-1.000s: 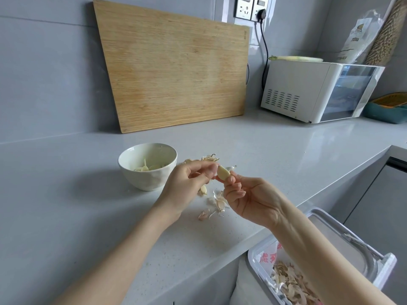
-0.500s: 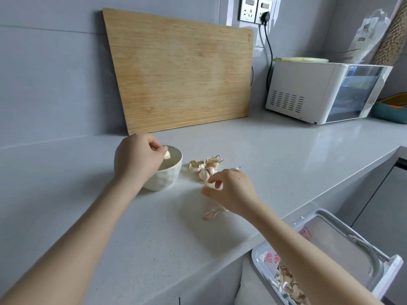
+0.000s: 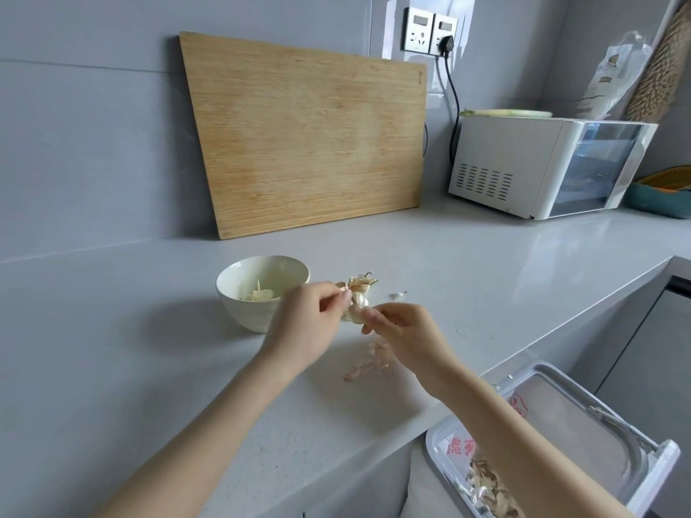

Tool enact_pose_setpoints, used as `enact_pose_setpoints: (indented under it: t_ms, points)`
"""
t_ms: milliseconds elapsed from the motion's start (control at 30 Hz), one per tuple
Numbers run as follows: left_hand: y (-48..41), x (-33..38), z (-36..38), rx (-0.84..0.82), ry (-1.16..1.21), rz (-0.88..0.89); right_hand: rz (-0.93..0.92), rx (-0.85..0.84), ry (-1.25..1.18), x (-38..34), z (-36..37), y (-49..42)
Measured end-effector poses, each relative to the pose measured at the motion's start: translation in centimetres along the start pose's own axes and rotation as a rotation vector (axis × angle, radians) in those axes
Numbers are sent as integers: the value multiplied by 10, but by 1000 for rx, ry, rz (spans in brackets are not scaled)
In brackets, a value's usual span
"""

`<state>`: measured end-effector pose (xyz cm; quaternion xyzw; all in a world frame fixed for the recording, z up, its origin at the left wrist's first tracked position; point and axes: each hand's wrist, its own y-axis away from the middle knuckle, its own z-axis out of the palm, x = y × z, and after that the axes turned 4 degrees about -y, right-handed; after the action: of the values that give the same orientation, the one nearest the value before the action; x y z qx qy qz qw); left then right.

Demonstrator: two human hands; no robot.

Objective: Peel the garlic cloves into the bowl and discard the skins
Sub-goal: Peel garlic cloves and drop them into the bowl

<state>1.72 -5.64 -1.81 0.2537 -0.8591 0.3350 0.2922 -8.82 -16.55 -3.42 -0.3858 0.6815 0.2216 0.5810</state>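
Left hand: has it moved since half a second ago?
Yes. The left hand left the bowl and went right, to the garlic cloves beside it.

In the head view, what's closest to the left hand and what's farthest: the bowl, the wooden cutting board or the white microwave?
From the left hand, pinching a garlic clove together with the right hand:
1. Bowl, right beside it, on its left.
2. Cutting board, leaning on the wall behind.
3. Microwave, far back to the right.

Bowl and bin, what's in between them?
Head view: between the bowl and the bin, left hand and right hand pinch garlic, and loose skins lie on the counter.
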Motion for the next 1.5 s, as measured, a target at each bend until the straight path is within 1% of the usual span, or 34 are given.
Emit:
enact_pose_setpoints:
  t_ms: [33, 100, 133, 200, 233, 300, 367, 400, 433, 500, 533, 567, 633, 733, 800, 867, 933, 1000, 1100, 1200, 1267, 1400, 1500]
  points:
    - [2, 1, 5, -61, 144, -70, 16, -7, -74, 0, -2, 2]
    - [4, 3, 12, -134, 417, -196, 20, -22, -149, 0, -5, 3]
    - [5, 4, 13, -154, 508, -233, 11, -24, -158, 0, -6, 4]
    - [6, 5, 14, -170, 595, -260, -28, -11, -102, 1, -7, 5]
    - [7, 5, 14, -171, 607, -260, -71, 13, -6, 2, -6, 6]
    - [8, 4, 15, -177, 630, -285, -226, 114, 310, 7, -3, 4]
    - [7, 3, 17, -199, 673, -346, -513, 268, 569, 12, -2, 2]
    - [7, 2, 18, -213, 682, -371, -646, 302, 663, 13, -3, 1]
    - [7, 2, 18, -229, 676, -385, -752, 299, 755, 15, -5, 0]
    - [7, 2, 17, -264, 655, -389, -856, 266, 917, 19, -7, 0]
    - [8, 3, 17, -284, 654, -387, -855, 269, 947, 17, -7, 1]
    - [9, 5, 17, -306, 659, -381, -836, 279, 926, 15, -7, 1]
    - [11, 7, 16, -342, 677, -369, -788, 319, 822, 15, -8, 0]
    - [12, 6, 15, -339, 726, -370, -638, 369, 701, 13, -12, 1]
    - [10, 5, 15, -288, 767, -376, -448, 318, 635, 10, -15, 3]
    - [7, 3, 15, -229, 789, -385, -271, 219, 527, 7, -16, 6]
    - [6, 2, 17, -203, 798, -402, -202, 161, 356, 5, -14, 7]
    - [7, 0, 19, -195, 821, -415, -159, 145, 152, 0, -11, 10]
    - [7, -1, 19, -179, 835, -380, -37, 97, -76, -5, -9, 14]
    - [7, -1, 18, -177, 837, -352, 33, 46, -240, -6, -10, 15]
    - [7, -3, 17, -185, 859, -352, 56, 33, -283, -5, -11, 16]
    - [6, -3, 16, -176, 927, -359, 39, 33, -233, -5, -12, 16]
    - [6, -2, 15, -166, 924, -341, 3, 35, -171, -8, -12, 18]
